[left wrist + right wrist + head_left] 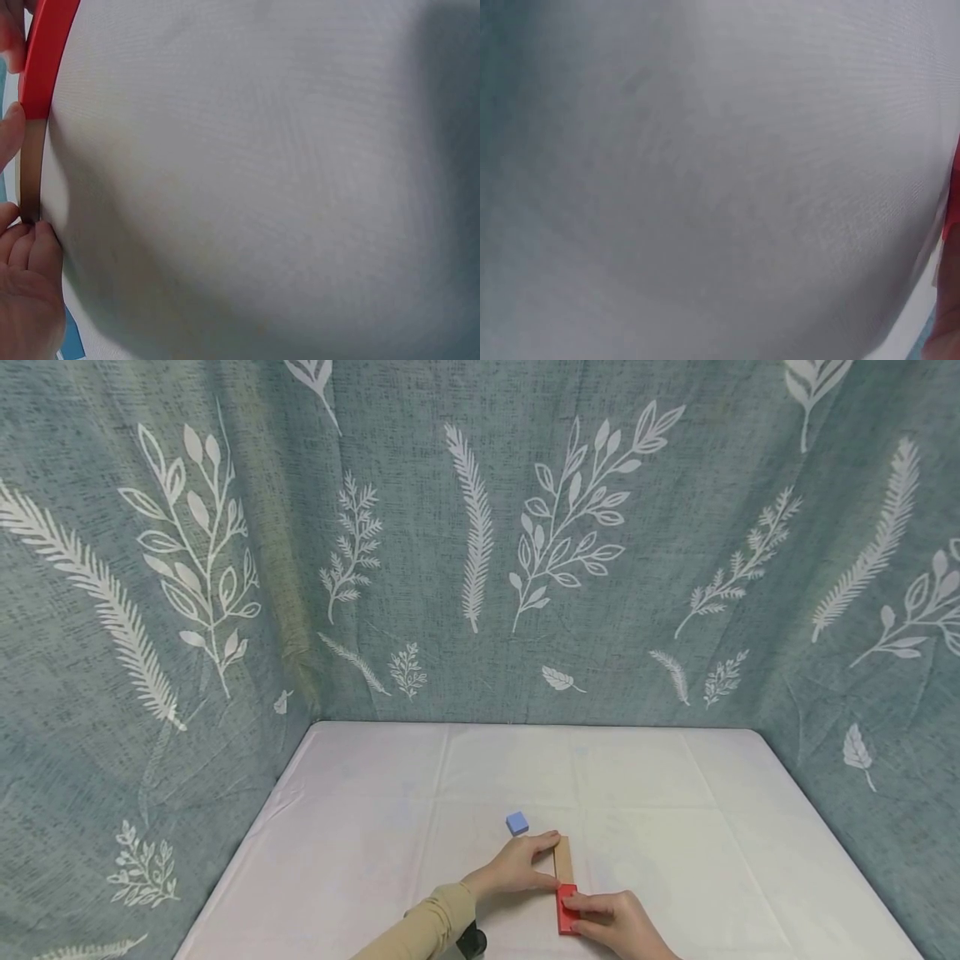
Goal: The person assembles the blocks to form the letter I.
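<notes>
Two long flat blocks lie end to end on the table, a natural wood block [564,860] farther off and a red block [566,903] nearer. My left hand [517,864] holds the wood block lengthwise, fingers at its far end and thumb by the joint with the red one. From the near right side, my right hand [618,922] pinches the red block. In the left wrist view, the red block [45,67] and wood block [32,165] meet with no visible gap. At the right wrist view's edge, only part of the red block [954,195] shows.
A small blue block [517,823] lies just beyond my left hand. The table [360,827] has a white cloth, with patterned curtains [450,543] behind and at both sides. A black device [472,941] sits at my left wrist.
</notes>
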`<state>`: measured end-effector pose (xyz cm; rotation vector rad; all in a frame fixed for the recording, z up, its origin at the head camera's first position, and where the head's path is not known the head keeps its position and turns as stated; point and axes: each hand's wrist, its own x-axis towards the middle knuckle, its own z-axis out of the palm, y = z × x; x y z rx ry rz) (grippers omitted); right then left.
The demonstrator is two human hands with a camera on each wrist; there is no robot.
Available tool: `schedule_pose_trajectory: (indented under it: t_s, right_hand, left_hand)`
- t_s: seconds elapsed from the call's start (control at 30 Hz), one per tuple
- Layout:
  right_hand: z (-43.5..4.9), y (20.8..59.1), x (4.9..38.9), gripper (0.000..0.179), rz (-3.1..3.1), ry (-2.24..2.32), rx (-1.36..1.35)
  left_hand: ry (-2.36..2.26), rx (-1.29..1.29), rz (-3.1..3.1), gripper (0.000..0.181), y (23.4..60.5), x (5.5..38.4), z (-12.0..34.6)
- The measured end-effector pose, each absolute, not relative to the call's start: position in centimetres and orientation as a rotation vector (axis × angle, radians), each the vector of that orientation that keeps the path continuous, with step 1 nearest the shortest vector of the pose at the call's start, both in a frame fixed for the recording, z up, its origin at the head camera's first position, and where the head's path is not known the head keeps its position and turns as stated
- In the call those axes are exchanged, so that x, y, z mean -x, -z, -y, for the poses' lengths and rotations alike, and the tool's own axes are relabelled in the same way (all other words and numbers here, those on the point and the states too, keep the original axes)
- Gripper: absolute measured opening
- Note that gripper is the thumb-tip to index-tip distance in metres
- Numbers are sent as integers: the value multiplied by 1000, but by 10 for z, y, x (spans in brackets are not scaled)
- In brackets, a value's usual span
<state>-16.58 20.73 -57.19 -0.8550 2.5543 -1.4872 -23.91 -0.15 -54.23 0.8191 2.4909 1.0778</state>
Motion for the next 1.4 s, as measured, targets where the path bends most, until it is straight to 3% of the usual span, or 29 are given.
schedule_pose_trajectory:
  t_s: [0.5, 1.4]
  right_hand:
    - [-207, 572, 165, 29, -2664, 1438, 1025]
    - [-202, 557, 181, 35, -2686, 1457, 688]
  left_hand:
    - [-1078, -821, -2496, 71, 541, 238, 2]
    - [-1041, -812, -2510, 68, 545, 239, 4]
